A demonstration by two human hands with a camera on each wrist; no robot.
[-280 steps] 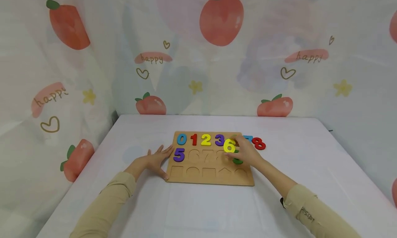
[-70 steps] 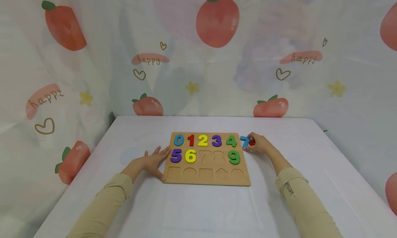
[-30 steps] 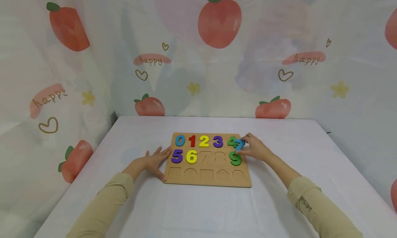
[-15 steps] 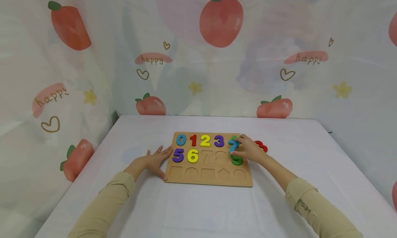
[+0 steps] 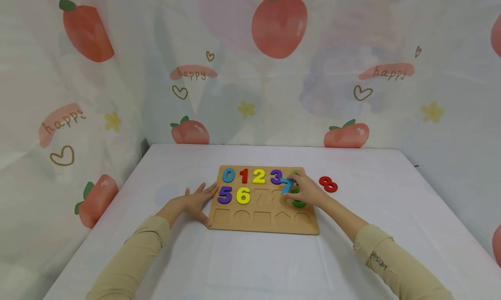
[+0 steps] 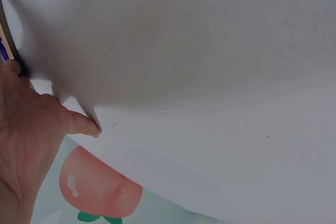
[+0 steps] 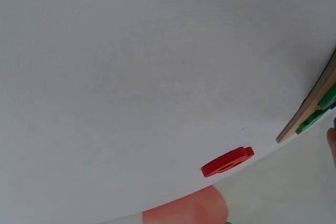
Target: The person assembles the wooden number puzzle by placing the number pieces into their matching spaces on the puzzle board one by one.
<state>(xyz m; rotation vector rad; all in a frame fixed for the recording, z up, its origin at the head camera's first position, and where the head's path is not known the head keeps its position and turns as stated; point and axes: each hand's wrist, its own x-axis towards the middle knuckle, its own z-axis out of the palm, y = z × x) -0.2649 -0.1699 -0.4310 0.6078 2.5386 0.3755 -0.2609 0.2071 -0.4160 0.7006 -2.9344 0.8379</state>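
Note:
My right hand (image 5: 307, 190) pinches a blue number 7 (image 5: 287, 186) over the right part of the wooden number board (image 5: 250, 225). Thumb and fingers grip its right side, and they partly cover the green 4 and the green 9 (image 5: 299, 204). My left hand (image 5: 195, 204) lies spread at the board's left edge, thumb near the lower corner; the left wrist view shows its fingers (image 6: 84, 124) extended on the cloth. In the board's second row sit a purple 5 (image 5: 225, 195) and a yellow 6 (image 5: 243, 195), followed by a bare 7-shaped recess (image 5: 261, 197).
A red number 8 (image 5: 328, 184) lies on the white tablecloth (image 5: 364, 187) right of the board. Blue 0 (image 5: 228, 175), red 1 (image 5: 244, 176), yellow 2 (image 5: 259, 176) and purple 3 (image 5: 276, 177) fill the top row. Several bare shape recesses line the bottom row.
The yellow 6, earlier in my right hand, now sits in the board. My right hand has taken the blue 7 from beside the red 8 and carried it left. The left hand stays put.

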